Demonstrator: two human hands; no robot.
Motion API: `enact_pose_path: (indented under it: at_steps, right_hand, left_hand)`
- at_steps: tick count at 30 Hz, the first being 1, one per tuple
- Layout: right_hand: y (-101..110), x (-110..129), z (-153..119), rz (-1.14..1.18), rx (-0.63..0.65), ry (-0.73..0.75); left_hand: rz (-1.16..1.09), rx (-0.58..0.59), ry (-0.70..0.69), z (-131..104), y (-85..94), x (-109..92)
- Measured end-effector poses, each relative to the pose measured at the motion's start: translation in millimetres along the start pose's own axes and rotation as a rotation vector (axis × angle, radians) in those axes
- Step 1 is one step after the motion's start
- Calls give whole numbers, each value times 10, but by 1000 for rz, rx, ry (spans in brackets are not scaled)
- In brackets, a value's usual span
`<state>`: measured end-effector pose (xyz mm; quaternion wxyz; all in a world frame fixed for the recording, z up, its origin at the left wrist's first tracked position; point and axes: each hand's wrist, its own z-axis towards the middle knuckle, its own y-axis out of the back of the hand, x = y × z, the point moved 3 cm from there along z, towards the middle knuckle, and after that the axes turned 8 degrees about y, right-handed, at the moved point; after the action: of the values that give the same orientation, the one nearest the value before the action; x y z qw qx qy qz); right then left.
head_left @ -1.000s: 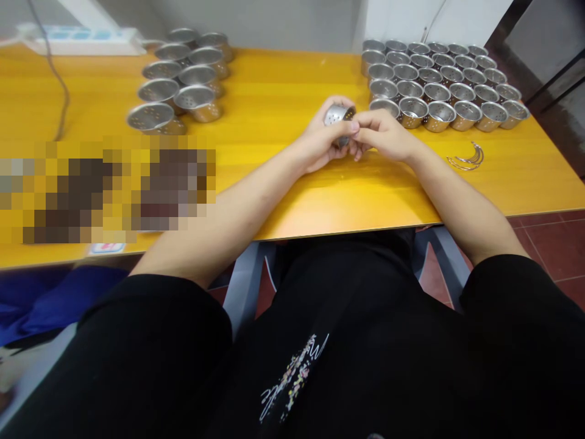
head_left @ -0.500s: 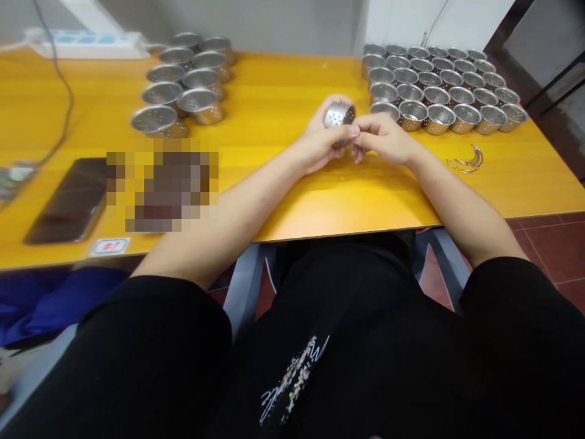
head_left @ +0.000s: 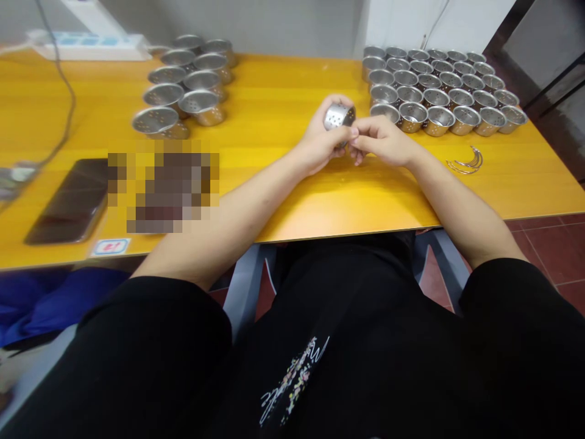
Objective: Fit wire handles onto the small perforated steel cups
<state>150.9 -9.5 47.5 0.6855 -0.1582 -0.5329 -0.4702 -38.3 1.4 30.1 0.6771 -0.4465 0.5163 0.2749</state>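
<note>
A small perforated metal cup (head_left: 338, 116) lies tilted in my left hand (head_left: 320, 137), its mouth turned towards the right. The fingers and thumb of that hand are wrapped round the cup's wall. My right hand (head_left: 379, 139) is closed in a pinch at the cup's rim, touching the left thumb. Whatever its fingertips hold is hidden. To the right of it, several thin curved metal wires (head_left: 470, 161) lie on the yellow table (head_left: 356, 207). Behind my right hand stand rows of similar perforated cups (head_left: 439, 120), upright and close together.
More metal cups (head_left: 201, 107) stand in two rows at the left. A power strip (head_left: 91, 47) lies at the back left, with a cable (head_left: 68, 110) running forward. A dark phone (head_left: 68, 201), a pixelated patch and a small label (head_left: 111, 247) are near the front edge.
Both hands stay almost still around the cup. The view has shifted very slightly; nothing has been put down or picked up.
</note>
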Motion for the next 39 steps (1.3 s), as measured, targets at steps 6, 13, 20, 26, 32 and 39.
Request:
enact_pose_path:
  at_steps: [6,13,20,26,32,39]
  right_hand:
    - [-19,9,6,0,8,-1]
    - [-15,-7,1,-7,25,39]
    - [-28,3,-11,-12,-11,-15]
    - [6,-21,-20,-57,-39,9]
    - [63,-41,8,-184,-294,53]
    - [103,-4,-16,-254,-453,107]
  left_hand:
    - [-7,-58,-6,-12,-48,-6]
    - [-12,-66,73,-36,-40,-9]
    - [3,-88,90,-80,-89,-56]
    - [-34,-53,84,-41,-53,-15]
    - [17,-60,47,-26,-50,44]
    - [-91,-51,118,44,-7,85]
